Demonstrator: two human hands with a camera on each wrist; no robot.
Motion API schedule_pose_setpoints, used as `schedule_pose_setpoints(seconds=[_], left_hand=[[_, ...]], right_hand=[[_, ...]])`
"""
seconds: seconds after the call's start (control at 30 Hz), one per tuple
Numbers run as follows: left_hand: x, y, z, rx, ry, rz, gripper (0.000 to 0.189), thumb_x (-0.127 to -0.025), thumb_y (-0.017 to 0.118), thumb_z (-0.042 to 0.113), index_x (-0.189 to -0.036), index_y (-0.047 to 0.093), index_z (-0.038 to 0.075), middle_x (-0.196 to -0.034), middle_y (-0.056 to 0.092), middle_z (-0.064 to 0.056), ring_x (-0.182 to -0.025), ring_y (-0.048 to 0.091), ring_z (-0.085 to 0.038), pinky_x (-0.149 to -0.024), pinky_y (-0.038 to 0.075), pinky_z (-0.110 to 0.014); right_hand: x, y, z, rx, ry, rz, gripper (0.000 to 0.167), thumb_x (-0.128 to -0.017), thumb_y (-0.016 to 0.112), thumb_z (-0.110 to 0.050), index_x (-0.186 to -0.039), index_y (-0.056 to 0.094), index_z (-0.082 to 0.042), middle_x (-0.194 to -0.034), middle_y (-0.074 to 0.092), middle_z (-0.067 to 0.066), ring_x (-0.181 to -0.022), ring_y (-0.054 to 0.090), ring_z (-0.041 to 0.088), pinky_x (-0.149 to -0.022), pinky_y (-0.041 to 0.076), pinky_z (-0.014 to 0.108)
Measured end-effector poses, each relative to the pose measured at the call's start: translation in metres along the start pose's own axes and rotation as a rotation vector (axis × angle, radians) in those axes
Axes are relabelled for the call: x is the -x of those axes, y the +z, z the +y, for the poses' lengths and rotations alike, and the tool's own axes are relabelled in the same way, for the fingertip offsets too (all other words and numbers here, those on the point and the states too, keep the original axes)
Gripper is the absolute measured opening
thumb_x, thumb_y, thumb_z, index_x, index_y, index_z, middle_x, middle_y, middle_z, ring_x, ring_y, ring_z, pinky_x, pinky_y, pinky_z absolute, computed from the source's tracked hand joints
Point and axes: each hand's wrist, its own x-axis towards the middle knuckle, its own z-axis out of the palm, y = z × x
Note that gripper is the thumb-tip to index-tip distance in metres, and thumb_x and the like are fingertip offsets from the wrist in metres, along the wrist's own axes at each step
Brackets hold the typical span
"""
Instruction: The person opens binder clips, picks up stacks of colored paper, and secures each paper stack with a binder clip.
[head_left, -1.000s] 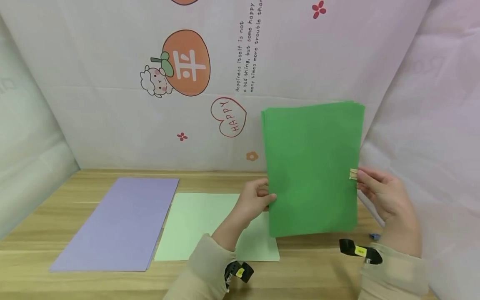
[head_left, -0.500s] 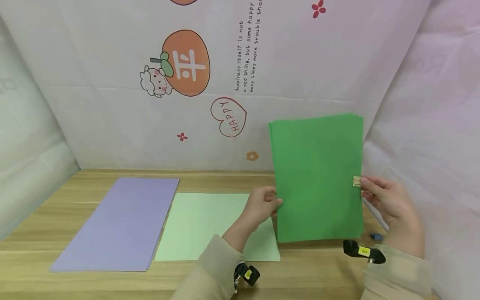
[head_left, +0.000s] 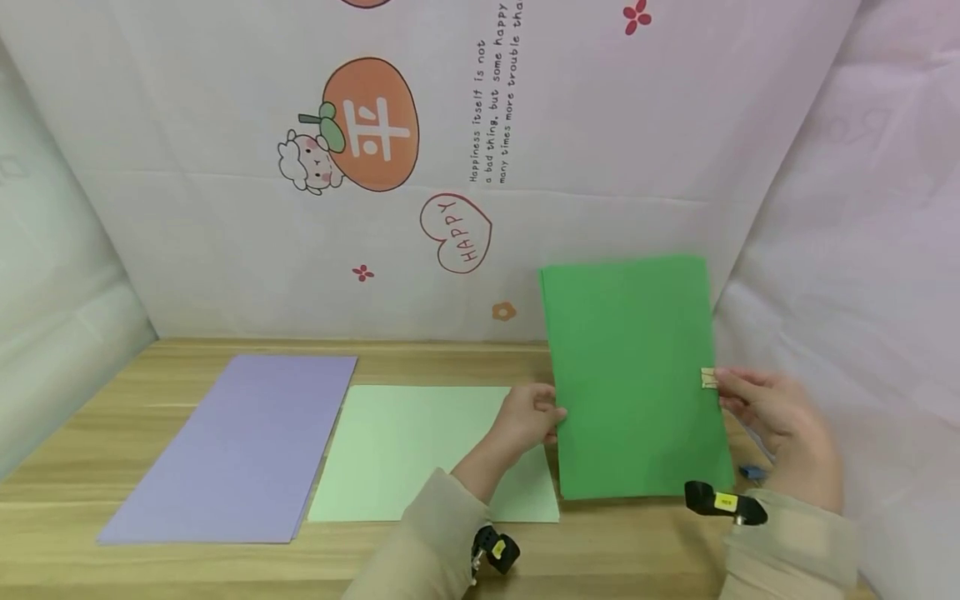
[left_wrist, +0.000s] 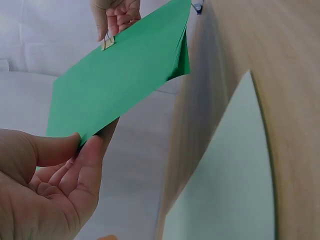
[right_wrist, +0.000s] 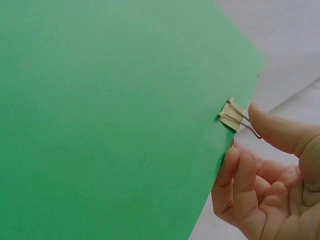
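Observation:
A stack of green paper sheets (head_left: 637, 383) stands nearly upright over the right part of the table. My left hand (head_left: 528, 417) pinches its left edge between thumb and fingers, plain in the left wrist view too. On the right edge sits a pale yellow binder clip (right_wrist: 232, 116) with wire handles. My right hand (right_wrist: 272, 175) holds the clip, thumb on the wire handle and fingers bent at the paper's edge below it. The sheets fan apart slightly at one corner in the left wrist view. Whether the lower edge touches the table cannot be told.
A purple paper stack (head_left: 240, 450) lies at the left of the wooden table (head_left: 420, 558). Beside it lies a light green paper stack (head_left: 405, 450), partly behind my left arm. A small blue binder clip (head_left: 752, 472) lies near my right wrist. White printed cloth (head_left: 600, 125) hangs behind.
The green sheets have come down with both hands, first moving a little to the right. The right hand keeps its hold at the clip, the left at the left edge.

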Motion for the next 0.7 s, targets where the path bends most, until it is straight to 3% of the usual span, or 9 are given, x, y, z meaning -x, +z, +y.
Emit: schedule_pose_setpoints(seconds=[0.13,0.23,0.53,0.7], left_hand=[[-0.003,0.004,-0.005,-0.011,-0.017,-0.018,0.050,-0.094,0.063,0.000,-0.141,0.048,-0.007,-0.076,0.052,0.001,-0.061,0.053,-0.010,-0.061,0.056,-0.023],[-0.005,0.006,-0.009,-0.018,-0.028,-0.025,0.050,-0.094,0.063,-0.001,-0.141,0.047,-0.008,-0.069,0.046,0.002,-0.060,0.052,-0.010,-0.058,0.054,-0.020],[-0.009,0.010,-0.018,-0.066,-0.077,-0.029,0.048,-0.094,0.065,0.002,-0.139,0.050,-0.007,-0.091,0.064,-0.008,-0.062,0.055,-0.012,-0.061,0.055,-0.022],[-0.011,0.010,-0.021,-0.069,-0.092,-0.034,0.048,-0.094,0.064,0.001,-0.140,0.050,-0.007,-0.092,0.066,-0.009,-0.063,0.056,-0.013,-0.061,0.055,-0.023]], right_hand=[[-0.002,-0.003,0.006,0.006,0.022,-0.005,0.017,-0.094,0.070,-0.018,-0.079,0.076,-0.024,-0.079,0.069,-0.011,-0.072,0.063,0.004,-0.069,0.054,0.015],[-0.004,-0.005,0.010,0.060,0.039,-0.010,0.018,-0.095,0.069,-0.021,-0.079,0.075,-0.026,-0.080,0.069,-0.013,-0.073,0.063,0.003,-0.070,0.053,0.016],[-0.011,-0.006,0.021,0.147,0.078,-0.036,0.021,-0.097,0.066,-0.018,-0.080,0.072,-0.026,-0.080,0.070,-0.014,-0.073,0.064,0.003,-0.069,0.055,0.017],[-0.012,-0.006,0.023,0.162,0.096,-0.039,0.019,-0.097,0.065,-0.017,-0.081,0.071,-0.025,-0.080,0.069,-0.011,-0.073,0.065,0.004,-0.070,0.056,0.017]])
